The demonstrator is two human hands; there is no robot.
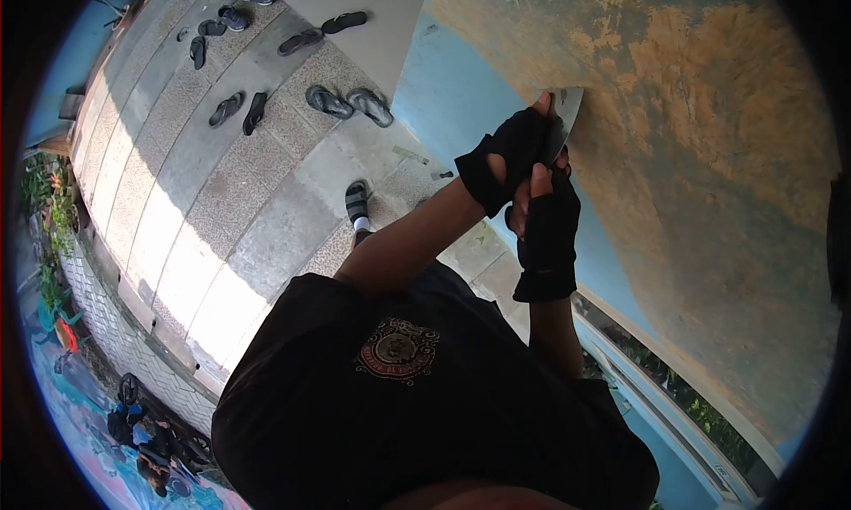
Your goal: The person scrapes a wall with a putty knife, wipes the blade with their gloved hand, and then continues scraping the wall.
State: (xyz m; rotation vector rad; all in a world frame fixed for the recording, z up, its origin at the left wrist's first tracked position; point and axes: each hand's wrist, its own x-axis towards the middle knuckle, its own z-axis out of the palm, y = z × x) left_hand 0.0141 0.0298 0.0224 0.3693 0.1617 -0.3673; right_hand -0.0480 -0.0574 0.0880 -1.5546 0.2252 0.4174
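A wide metal scraper blade (568, 120) is at the painted wall (691, 155), its curved edge close to the surface. My left hand (519, 151), in a black fingerless glove, is closed on the blade, with a fingertip near its top corner. Just below it, my right hand (548, 226), gloved the same way, is closed at the lower end of the scraper; its grip is partly hidden. The two hands touch or overlap. Worn tan and brown patches cover much of the wall beside pale blue paint.
Several sandals and shoes (328, 102) lie on the paved floor (213, 186). A foot in a strapped sandal (357, 202) stands below my left arm. At the lower left are a person (155, 457), a bicycle and plants. A light-coloured ledge (660, 421) runs beneath the wall.
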